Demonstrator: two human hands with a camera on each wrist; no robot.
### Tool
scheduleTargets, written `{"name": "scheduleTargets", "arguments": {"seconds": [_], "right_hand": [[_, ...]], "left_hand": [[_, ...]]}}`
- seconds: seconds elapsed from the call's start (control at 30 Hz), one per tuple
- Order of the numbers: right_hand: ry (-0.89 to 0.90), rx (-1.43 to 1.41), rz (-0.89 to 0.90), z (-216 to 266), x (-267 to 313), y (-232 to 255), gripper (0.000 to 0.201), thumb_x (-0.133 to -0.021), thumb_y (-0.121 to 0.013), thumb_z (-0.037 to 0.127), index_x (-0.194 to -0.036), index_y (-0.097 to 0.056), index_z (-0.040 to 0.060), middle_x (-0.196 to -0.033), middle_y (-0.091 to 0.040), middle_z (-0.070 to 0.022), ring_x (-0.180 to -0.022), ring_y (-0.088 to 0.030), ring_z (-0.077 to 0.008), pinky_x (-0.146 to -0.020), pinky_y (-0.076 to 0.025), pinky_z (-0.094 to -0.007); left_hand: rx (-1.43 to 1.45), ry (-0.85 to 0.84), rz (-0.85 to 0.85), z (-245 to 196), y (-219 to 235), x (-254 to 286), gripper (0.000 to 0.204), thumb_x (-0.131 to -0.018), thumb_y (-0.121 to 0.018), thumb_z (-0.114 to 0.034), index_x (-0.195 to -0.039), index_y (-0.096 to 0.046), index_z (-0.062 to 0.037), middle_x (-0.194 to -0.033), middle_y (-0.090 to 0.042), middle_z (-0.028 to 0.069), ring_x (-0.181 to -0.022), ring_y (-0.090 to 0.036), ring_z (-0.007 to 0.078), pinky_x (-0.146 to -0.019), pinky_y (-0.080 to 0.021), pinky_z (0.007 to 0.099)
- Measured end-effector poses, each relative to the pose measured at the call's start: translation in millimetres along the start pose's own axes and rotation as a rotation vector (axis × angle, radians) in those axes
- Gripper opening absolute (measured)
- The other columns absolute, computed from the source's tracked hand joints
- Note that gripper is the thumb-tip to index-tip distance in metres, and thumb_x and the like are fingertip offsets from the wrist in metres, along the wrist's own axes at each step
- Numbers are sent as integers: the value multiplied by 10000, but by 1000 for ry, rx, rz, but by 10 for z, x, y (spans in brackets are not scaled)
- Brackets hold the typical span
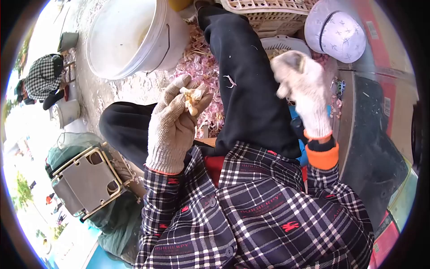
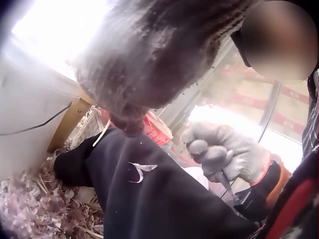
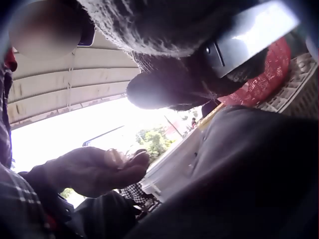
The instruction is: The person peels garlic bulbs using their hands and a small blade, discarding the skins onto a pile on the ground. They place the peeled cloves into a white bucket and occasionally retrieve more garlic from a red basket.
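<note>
My gloved left hand (image 1: 172,123) is raised palm up over my lap, its fingers curled around a piece of garlic (image 1: 192,101) with papery skin on it. To the right, my gloved right hand (image 1: 302,85) is closed into a fist above my leg, blurred in the head view. It grips a small knife, whose shiny flat blade (image 3: 256,35) sticks out past the fingers in the right wrist view. The two hands are well apart. A curl of garlic skin (image 1: 230,81) lies on the dark trouser leg (image 1: 246,89) between them.
A large white bucket (image 1: 174,42) stands ahead on the left, beside a heap of pink garlic skins (image 1: 212,112). Ahead on the right are a plastic crate (image 1: 264,20) and a pale hat (image 1: 342,38). A folding chair (image 1: 87,181) stands at left; another person (image 1: 44,78) sits farther off.
</note>
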State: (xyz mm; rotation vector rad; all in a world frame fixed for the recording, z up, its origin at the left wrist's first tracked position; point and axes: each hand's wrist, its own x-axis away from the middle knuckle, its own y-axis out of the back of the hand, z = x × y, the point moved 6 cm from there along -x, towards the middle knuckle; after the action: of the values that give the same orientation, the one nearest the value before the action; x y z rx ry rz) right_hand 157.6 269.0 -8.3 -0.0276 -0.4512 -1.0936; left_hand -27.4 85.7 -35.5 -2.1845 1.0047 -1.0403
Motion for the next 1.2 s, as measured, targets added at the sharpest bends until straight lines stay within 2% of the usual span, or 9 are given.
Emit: {"name": "scheduleTargets", "arguments": {"seconds": [0.07, 0.13, 0.33, 0.4, 0.47, 0.5, 0.7, 1.07, 1.2], "right_hand": [[-122, -160, 415, 54, 374, -727, 227, -823, -761, 202, -859, -669, -2, -685, -621, -8, -536, -548, -62, -501, -458, -215], [-23, 6, 499, -40, 481, -1078, 250, -832, -756, 263, -905, -686, 34, -681, -641, -40, -617, -628, -97, -549, -491, -289], [98, 198, 407, -26, 486, -1274, 225, -878, -723, 189, -1041, -682, 41, -804, -698, -65, -711, -642, -80, -644, -521, -277], [400, 257, 323, 105, 504, -1234, 218, -873, -726, 182, -1034, -689, 38, -822, -710, -83, -707, -637, -79, -657, -523, -269], [397, 293, 358, 72, 517, -1245, 210, -875, -723, 160, -1028, -685, 22, -815, -707, -65, -700, -633, -78, -642, -515, -255], [273, 169, 419, 8, 510, -1257, 203, -878, -719, 149, -1026, -684, 14, -812, -704, -52, -688, -628, -76, -626, -509, -244], [-176, -474, 638, -88, 510, -1326, 152, -910, -684, 125, -1015, -680, 15, -783, -690, -35, -539, -593, -57, -413, -389, -180], [-331, -701, 762, -246, 464, -1381, 155, -919, -671, 143, -988, -660, 5, -794, -672, -55, -539, -592, -80, -414, -371, -179], [-375, -746, 759, -223, 449, -1393, 157, -912, -681, 138, -976, -687, -5, -716, -672, -57, -504, -610, -90, -422, -449, -199]], "left_hand": [[-102, -86, -60, -34, 24, 0, 477, -941, -523, -21, -1368, -365, 124, -1270, -536, 259, -1221, -547, 351, -1060, -464, 473], [-115, -99, -67, -8, 18, 13, 436, -950, -529, -30, -1347, -418, 110, -1267, -554, 238, -1199, -565, 319, -1046, -469, 436], [-371, -80, -158, -40, -12, 105, 350, -980, -569, -120, -1290, -529, 38, -1056, -628, 104, -937, -622, 152, -834, -506, 275], [-512, -110, -249, -112, -48, 157, 276, -990, -568, -152, -1205, -579, 20, -869, -624, 56, -737, -598, 96, -652, -490, 219], [-549, 91, -195, -73, 5, 216, 201, -992, -568, -170, -1095, -607, -2, -731, -579, 9, -562, -511, 53, -481, -404, 179], [-506, 46, -226, -57, 31, 237, 184, -984, -585, -188, -1028, -602, -10, -695, -565, -7, -481, -438, 30, -392, -305, 166], [-117, 42, -153, 13, 66, 245, 230, -966, -590, -208, -1090, -595, -13, -728, -556, 19, -472, -444, 52, -392, -316, 176], [139, 197, -95, 23, 224, 215, 373, -983, -508, -361, -1113, -565, -16, -730, -594, 90, -464, -538, 176, -379, -410, 249], [159, 193, -44, 38, 347, 212, 408, -965, -492, -408, -864, -553, -18, -741, -588, 107, -466, -490, 153, -364, -367, 227]]}}
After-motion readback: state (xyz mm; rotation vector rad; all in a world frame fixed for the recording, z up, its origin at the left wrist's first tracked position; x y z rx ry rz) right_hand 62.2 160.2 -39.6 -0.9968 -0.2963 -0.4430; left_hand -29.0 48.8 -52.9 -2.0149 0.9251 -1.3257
